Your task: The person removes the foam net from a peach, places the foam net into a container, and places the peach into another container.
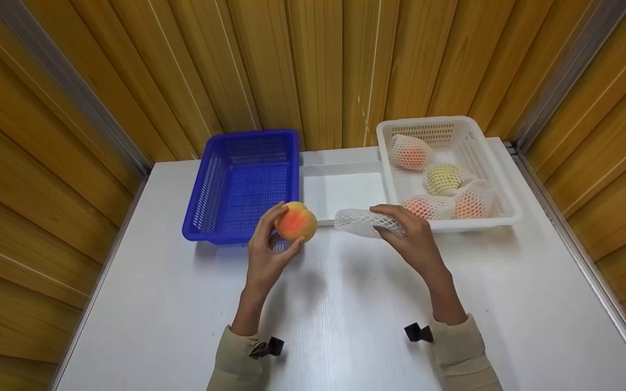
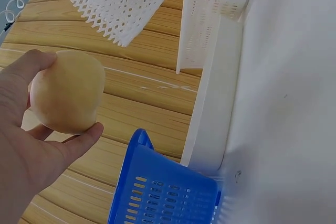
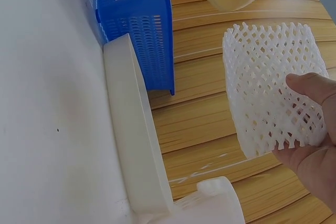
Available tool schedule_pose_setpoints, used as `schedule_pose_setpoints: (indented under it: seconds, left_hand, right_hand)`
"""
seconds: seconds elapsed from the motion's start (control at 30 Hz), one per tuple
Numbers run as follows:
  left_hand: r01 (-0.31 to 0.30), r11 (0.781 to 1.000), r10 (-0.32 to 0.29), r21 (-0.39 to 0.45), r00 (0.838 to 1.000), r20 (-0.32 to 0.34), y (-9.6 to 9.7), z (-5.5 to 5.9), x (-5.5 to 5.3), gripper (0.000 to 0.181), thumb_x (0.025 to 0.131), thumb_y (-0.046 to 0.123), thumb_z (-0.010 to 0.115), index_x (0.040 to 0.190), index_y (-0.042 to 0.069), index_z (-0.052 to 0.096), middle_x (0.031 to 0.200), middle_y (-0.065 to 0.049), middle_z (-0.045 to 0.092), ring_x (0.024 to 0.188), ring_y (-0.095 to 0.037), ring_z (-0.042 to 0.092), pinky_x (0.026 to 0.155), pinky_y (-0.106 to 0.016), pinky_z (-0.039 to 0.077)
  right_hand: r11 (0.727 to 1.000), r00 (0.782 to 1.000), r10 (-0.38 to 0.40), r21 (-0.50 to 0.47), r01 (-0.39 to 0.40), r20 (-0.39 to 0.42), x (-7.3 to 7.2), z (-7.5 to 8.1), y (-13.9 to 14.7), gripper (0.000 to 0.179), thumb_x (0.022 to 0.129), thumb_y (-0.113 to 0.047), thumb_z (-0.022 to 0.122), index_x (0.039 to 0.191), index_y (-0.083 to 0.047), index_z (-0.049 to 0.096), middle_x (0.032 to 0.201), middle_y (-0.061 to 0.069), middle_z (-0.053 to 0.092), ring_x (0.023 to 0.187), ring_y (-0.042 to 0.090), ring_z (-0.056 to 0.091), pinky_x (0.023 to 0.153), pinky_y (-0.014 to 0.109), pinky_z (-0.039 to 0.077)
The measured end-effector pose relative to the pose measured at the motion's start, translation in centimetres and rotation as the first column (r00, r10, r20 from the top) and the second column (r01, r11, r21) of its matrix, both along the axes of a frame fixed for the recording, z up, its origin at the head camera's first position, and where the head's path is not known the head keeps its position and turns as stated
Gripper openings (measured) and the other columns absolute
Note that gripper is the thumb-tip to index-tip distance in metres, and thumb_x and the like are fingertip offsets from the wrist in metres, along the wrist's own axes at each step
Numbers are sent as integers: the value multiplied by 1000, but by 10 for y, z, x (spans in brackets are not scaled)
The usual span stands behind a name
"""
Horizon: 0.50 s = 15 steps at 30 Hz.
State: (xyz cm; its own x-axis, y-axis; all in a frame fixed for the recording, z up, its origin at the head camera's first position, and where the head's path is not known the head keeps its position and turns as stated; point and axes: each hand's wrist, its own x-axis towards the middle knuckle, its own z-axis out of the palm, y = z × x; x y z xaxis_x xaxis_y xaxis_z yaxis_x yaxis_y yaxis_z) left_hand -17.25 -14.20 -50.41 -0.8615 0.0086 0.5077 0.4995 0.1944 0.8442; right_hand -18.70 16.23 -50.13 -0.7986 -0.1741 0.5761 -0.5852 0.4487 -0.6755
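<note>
A yellow-and-red peach [image 1: 296,221] is gripped between the thumb and fingers of my left hand [image 1: 268,255], by the near right corner of the blue basket [image 1: 197,235]. My right hand [image 1: 415,243] pinches a white foam net sleeve [image 1: 357,222], whose free end points left toward the peach. A gap separates peach and sleeve. The right wrist view shows the foam net [image 3: 273,87] flattened, with no fruit visible in it. From the left wrist, the peach [image 2: 68,92] looks plain pale yellow.
Several net-wrapped fruits, red and yellow-green [image 1: 444,180], lie in the white basket [image 1: 510,220] at the right. Between the two baskets sits a shallow white tray [image 1: 340,187]. Wood-patterned walls [image 1: 313,70] enclose the white table [image 1: 345,336] at the back and sides.
</note>
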Motion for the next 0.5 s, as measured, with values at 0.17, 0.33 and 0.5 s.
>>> schedule_pose_setpoints:
  seconds: [0.17,0.33,0.5]
  left_hand:
    - [-17,1000,17,-8,1000,0,-2,-3,-2,68,78,2,87,139,7,57,149,-13,51,127,-30,57,98,-40,56]
    - [-20,999,20,-30,1000,-11,-3,-4,1,66,78,3,87,138,6,58,149,-14,51,128,-31,57,98,-40,55]
    - [-20,998,18,-55,999,-27,-4,-6,1,66,79,5,87,137,8,58,149,-11,51,129,-28,57,97,-34,56]
  right_hand:
    - [1000,1000,0,18,0,-9,-1,1,3,47,82,2,82,123,-20,73,122,-5,72,111,18,67,91,15,48]
    - [999,1000,3,47,-3,-9,-2,1,5,47,83,2,81,124,-19,72,122,-3,72,112,19,67,91,23,52]
    - [997,1000,9,74,-8,-14,-3,2,6,46,83,3,80,123,-17,72,122,-2,72,112,18,67,88,39,56]
